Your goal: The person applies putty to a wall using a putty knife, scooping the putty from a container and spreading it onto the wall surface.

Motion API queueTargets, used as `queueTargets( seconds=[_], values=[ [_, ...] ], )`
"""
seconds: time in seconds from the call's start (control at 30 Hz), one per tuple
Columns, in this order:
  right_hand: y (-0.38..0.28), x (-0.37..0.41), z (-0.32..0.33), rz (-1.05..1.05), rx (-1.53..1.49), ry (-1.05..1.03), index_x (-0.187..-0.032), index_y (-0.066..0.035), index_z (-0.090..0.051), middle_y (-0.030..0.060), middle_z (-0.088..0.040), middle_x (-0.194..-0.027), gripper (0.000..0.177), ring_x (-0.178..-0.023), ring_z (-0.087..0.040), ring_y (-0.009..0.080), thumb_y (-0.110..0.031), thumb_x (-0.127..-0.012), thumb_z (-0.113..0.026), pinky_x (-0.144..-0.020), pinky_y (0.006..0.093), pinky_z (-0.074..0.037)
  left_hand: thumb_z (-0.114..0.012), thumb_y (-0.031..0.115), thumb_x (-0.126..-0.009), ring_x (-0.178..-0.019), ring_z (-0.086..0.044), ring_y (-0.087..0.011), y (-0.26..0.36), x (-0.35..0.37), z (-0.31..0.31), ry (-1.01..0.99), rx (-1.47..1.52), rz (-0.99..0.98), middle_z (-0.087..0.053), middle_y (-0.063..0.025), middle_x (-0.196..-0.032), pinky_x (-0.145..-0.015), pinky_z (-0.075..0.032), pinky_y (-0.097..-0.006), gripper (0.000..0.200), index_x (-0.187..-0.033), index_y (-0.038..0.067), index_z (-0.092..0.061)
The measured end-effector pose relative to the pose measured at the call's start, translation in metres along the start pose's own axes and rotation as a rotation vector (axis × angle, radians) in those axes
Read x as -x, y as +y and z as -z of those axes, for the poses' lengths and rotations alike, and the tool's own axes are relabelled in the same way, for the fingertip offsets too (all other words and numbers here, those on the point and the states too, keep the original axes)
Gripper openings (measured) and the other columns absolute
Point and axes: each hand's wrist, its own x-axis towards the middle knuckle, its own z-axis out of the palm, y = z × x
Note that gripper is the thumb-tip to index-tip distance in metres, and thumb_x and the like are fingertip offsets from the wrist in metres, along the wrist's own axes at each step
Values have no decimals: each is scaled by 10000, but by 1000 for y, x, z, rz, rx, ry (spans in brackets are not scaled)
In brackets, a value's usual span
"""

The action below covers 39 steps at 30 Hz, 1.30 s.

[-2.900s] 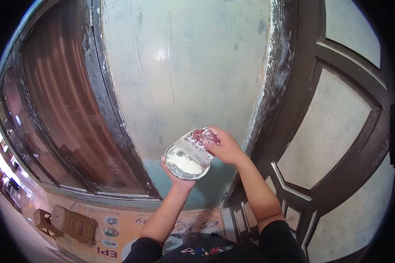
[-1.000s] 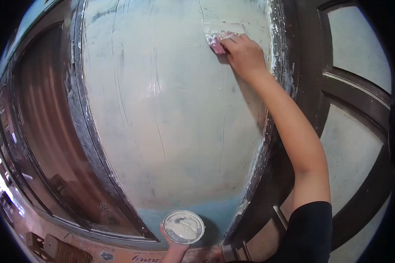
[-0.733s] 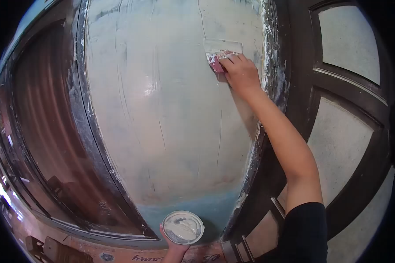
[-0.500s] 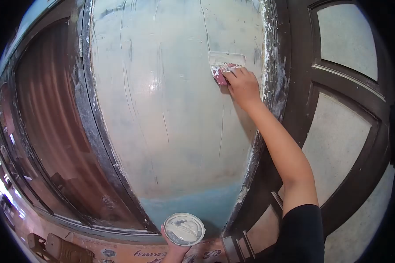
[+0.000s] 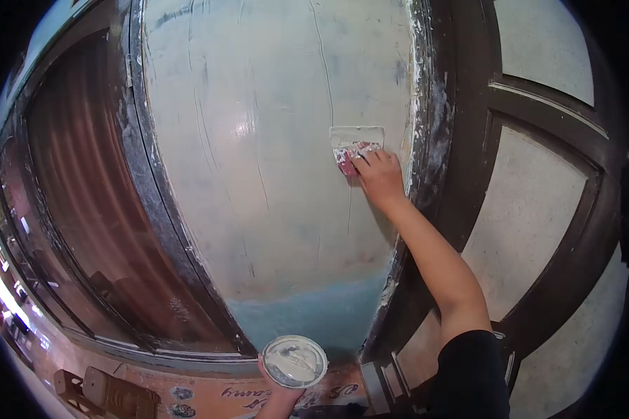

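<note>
My right hand (image 5: 383, 180) is closed around a wide putty scraper (image 5: 346, 162) with a red, putty-smeared handle. The scraper's broad blade lies against the pale wall panel (image 5: 258, 146), on its right side. Streaks and thin ridges run down the panel, and its bottom is blue. Low in the view, my left hand (image 5: 279, 399) grips a round tub (image 5: 295, 361) from below and the left side. Whitish putty (image 5: 291, 363) sits inside the tub. Some fingers of the left hand are hidden behind it.
Dark frames edge the panel on both sides. To the left is a glazed window with a brown curtain (image 5: 84, 188); to the right, a dark door (image 5: 479, 164) with pale panes. A brown plastic chair (image 5: 119, 394) and an orange printed banner (image 5: 210, 394) are below.
My right hand and the scraper have moved down the panel. The camera view has shifted slightly. My left hand still holds the tub in nearly the same place.
</note>
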Motion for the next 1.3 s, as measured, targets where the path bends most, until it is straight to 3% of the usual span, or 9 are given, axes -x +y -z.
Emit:
queueTargets(
  seconds=[0.1,0.17,0.5,0.77,0.87,0.93,1.03,1.17,1.3],
  values=[
    [-9,24,-6,-8,-17,-48,-1105,-168,-658,22,-617,-993,291,-993,-577,209,-129,-826,-588,-834,405,-435,-399,768,-814,-1257,-479,-384,-3,4,2,-28,-86,-37,-504,-136,-1397,-1060,-375,-572,830,-1349,146,-520],
    [-16,40,-10,-37,-57,-90,-1088,-156,-669,55,-605,-1015,344,-996,-565,254,-133,-747,-714,-851,419,-429,-394,769,-816,-1259,-478,-381,-3,6,4,-49,-64,-42,-503,-135,-1398,-1059,-377,-570,835,-1354,142,-515],
    [-50,113,-22,-39,-98,-128,-1102,-166,-669,40,-595,-996,355,-982,-555,240,-178,-752,-726,-824,419,-424,-347,733,-841,-1263,-484,-395,0,24,-4,2,60,6,-518,-144,-1390,-1072,-365,-578,802,-1339,134,-536],
    [-93,216,-50,-64,-108,-259,-1084,-208,-674,8,-602,-992,302,-1003,-547,231,-207,-782,-684,-882,488,-411,-447,750,-813,-1272,-482,-386,0,37,-9,-76,-20,-9,-509,-139,-1402,-1068,-380,-577,821,-1359,140,-518],
    [-113,267,-60,-39,-107,-334,-1075,-220,-672,7,-608,-1028,272,-1005,-545,238,-208,-805,-648,-879,505,-415,-410,756,-815,-1283,-470,-392,3,39,3,-78,59,32,-506,-143,-1405,-1074,-368,-579,829,-1362,142,-514],
    [-127,299,-61,-51,-117,-536,-1105,-243,-668,15,-615,-1120,289,-1057,-543,243,-208,-821,-624,-912,537,-413,-377,759,-819,-1294,-459,-398,2,35,9,-76,147,60,-503,-147,-1407,-1080,-358,-582,835,-1365,142,-510],
    [-147,342,-53,-30,-118,-521,-1141,-257,-664,19,-609,-1198,344,-1113,-533,233,-228,-798,-671,-954,558,-402,-370,764,-823,-1295,-458,-396,3,35,11,-37,99,43,-502,-145,-1409,-1083,-353,-581,836,-1365,142,-511],
    [-169,354,-48,-181,-229,-586,-1187,-229,-631,35,-597,-1117,346,-1113,-534,218,-219,-842,-611,-1004,569,-372,-360,770,-828,-1296,-456,-393,3,39,16,23,32,24,-502,-142,-1411,-1086,-348,-579,839,-1364,143,-512],
    [-167,336,-22,-277,-313,-685,-1174,-201,-651,44,-612,-1203,416,-1120,-534,224,-233,-769,-744,-1016,513,-362,-360,770,-834,-1295,-459,-387,8,40,17,24,22,22,-499,-141,-1416,-1085,-348,-581,837,-1369,143,-507]
  ],
)
